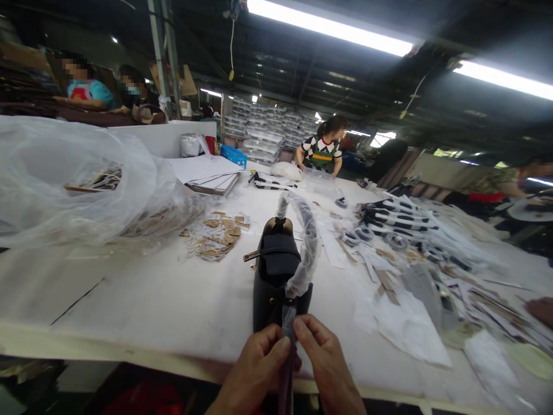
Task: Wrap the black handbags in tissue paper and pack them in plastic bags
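Observation:
A black handbag (280, 259) stands upright on the white table, close to its front edge. Its arched handle (309, 230) is wrapped in clear plastic film, and a gold-coloured clasp piece (251, 256) sticks out at its left. From the near end of the bag a dark strap (287, 360), partly covered in film, runs towards me. My left hand (263, 357) pinches this strap from the left, thumb on top. On the other side my right hand (322, 351) has thumb and forefinger closed at the strap's film-covered part.
A pile of tan hang tags (216, 235) lies left of the bag, beside a big clear plastic bag (78, 184). Tape rolls (363, 233), paper scraps and striped bundles (395, 216) cover the right side. Across the table stands a co-worker (322, 147); white sheets (207, 172) are stacked further back.

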